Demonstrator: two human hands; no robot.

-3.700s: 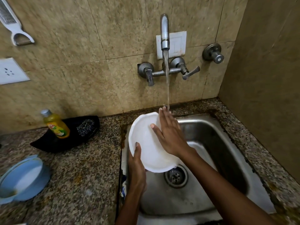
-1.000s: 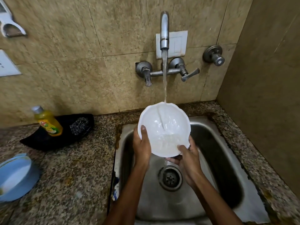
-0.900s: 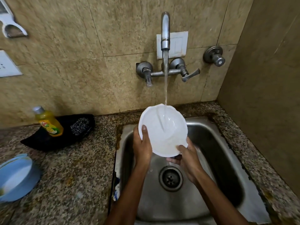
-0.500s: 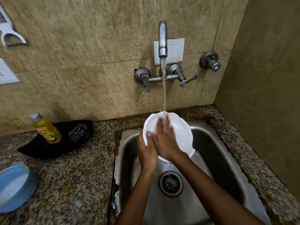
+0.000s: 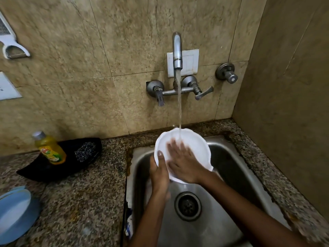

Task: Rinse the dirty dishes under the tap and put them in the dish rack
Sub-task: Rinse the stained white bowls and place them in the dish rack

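Observation:
A white plate with a scalloped rim (image 5: 197, 145) is held tilted over the steel sink (image 5: 231, 168), under the running stream from the wall tap (image 5: 177, 50). My left hand (image 5: 159, 172) grips the plate's left edge, thumb on its face. My right hand (image 5: 184, 162) lies flat on the plate's face with straight, spread fingers, blurred by motion, and the water falls onto its fingertips. No dish rack is in view.
A yellow dish-soap bottle (image 5: 49, 148) and a steel scrubber (image 5: 84, 151) lie in a black tray (image 5: 35, 171) on the granite counter at left. A blue dish (image 5: 15, 213) sits at the lower left edge. The drain (image 5: 187, 205) is below the hands. A side wall closes the right.
My right hand went from holding the plate's lower rim to lying flat on its face, rubbing it under the stream. The left hand has kept its grip on the left edge.

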